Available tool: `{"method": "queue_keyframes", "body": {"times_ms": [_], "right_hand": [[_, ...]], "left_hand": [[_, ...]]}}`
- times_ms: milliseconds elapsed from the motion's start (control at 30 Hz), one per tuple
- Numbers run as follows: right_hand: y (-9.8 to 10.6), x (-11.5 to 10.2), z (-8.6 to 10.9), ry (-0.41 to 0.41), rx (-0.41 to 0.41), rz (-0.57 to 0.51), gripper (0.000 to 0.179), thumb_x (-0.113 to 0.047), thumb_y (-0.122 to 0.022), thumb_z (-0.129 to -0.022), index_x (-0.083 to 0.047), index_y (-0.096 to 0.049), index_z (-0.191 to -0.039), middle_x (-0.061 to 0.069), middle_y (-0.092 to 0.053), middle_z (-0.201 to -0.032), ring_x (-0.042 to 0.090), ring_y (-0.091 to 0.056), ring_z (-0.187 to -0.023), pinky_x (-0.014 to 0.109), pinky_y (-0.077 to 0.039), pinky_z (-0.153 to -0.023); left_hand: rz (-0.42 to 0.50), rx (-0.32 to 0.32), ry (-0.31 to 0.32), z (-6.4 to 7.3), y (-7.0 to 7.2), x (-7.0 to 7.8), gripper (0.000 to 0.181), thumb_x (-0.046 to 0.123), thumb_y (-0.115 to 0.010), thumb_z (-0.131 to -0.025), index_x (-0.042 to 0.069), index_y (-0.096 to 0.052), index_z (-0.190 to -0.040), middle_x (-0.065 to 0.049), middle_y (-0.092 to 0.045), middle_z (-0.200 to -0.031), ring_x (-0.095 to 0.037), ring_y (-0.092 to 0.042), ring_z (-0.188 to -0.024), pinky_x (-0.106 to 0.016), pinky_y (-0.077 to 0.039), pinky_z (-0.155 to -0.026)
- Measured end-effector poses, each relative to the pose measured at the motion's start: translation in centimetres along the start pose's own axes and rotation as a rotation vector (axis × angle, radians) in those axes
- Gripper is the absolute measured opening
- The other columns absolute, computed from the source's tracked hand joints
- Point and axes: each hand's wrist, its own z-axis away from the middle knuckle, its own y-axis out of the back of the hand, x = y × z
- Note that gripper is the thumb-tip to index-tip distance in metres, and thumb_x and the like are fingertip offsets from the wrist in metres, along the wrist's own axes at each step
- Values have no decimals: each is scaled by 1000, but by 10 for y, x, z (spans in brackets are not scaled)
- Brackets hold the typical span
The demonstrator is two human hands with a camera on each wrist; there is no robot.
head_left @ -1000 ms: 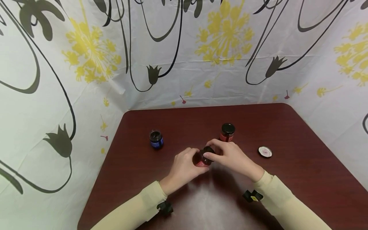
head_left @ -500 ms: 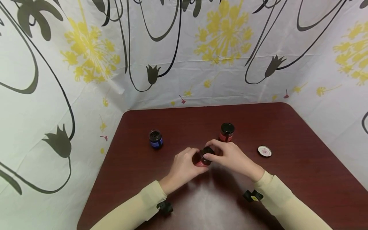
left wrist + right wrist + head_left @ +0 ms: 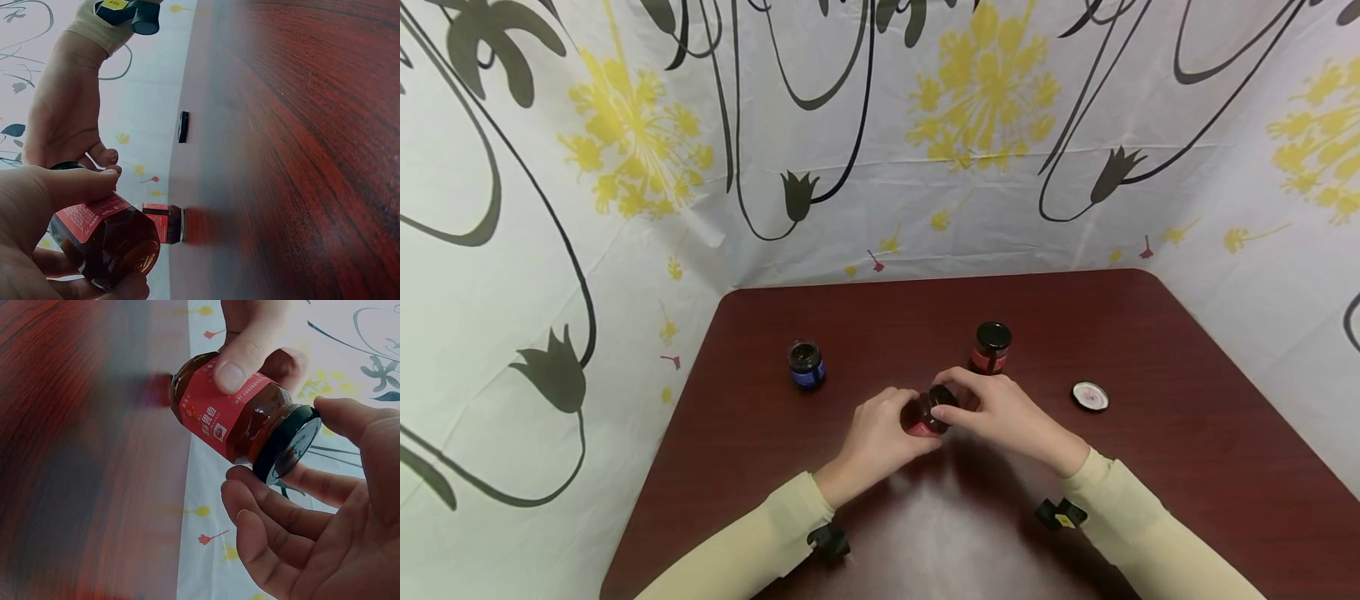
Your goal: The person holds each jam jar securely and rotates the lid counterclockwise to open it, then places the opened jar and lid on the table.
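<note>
My left hand (image 3: 880, 433) grips a strawberry jam jar (image 3: 215, 409) with a red label, held tilted above the table with its lid end toward my right hand (image 3: 1000, 412). That hand has thumb and fingers at the edge of the jar's dark lid (image 3: 290, 442), the lid sitting on the mouth. In the left wrist view, my thumb lies across the red label and the glass base points toward the table. Just beyond my right hand stands another red-labelled jar (image 3: 991, 350) with a black lid on.
A blue-labelled jar (image 3: 807, 367) stands lidless on the left of the dark red table (image 3: 880, 321). To the right, a loose lid (image 3: 1090, 397) lies with its white inside up. Patterned white sheeting (image 3: 865, 217) surrounds the table's back and sides.
The fingers and thumb of my right hand have shifted slightly at the lid. My left hand keeps the jar in nearly the same place; the things on the table stay put.
</note>
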Motion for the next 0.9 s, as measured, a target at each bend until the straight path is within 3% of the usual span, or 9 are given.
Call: {"method": "queue_keyframes", "body": {"times_ms": [900], "right_hand": [[-2,8,3,43,-9,-79,37,-53,-68,-92,-37,-61,-125,-14,-67,-90,6,-65,-75,29,-53,-68]], "left_hand": [[41,-22,30,-1,-1,-6,55,43,-89,-72,15,-70,-115,5,-66,-102,-10,-63,-90,-34,-52,-78]]}}
